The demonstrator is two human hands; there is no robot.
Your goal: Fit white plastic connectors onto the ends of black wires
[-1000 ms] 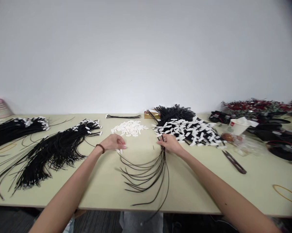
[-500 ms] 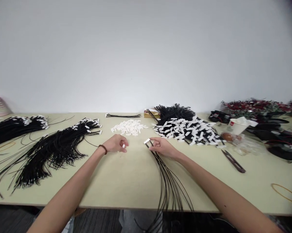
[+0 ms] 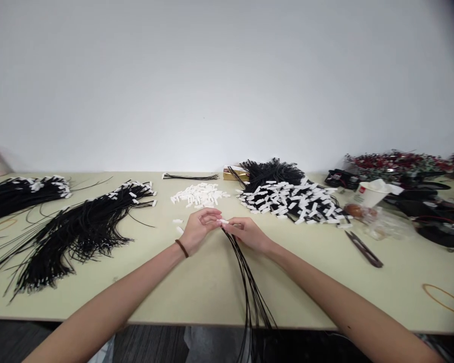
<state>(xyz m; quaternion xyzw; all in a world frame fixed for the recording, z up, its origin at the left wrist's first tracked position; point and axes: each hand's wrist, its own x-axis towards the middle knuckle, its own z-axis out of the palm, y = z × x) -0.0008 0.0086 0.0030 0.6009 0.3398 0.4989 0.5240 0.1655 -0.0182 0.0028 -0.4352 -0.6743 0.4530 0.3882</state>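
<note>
My right hand (image 3: 248, 233) pinches a wire harness near its top, where a white connector (image 3: 223, 222) tops a bundle of thin black wires (image 3: 245, 272). The wires trail down over the table's front edge. My left hand (image 3: 201, 227) meets it from the left, fingertips closed at the same connector; the small white piece it held is hard to tell apart there. Two loose white pieces (image 3: 178, 221) lie left of my left hand. Just beyond the hands is a heap of small white pieces (image 3: 199, 195).
Behind my right hand lies a pile of black harnesses with white connectors (image 3: 293, 201), beside a gold box (image 3: 232, 174). More harnesses (image 3: 86, 227) are on the left. Thread snips (image 3: 364, 248), a paper cup (image 3: 370, 194), a plastic bag (image 3: 385, 224) and a rubber band (image 3: 444, 298) sit right.
My left hand has moved right, carrying a small white piece to the connector. My right hand has shifted slightly left, and the two hands now meet. The hanging wires swung with it.
</note>
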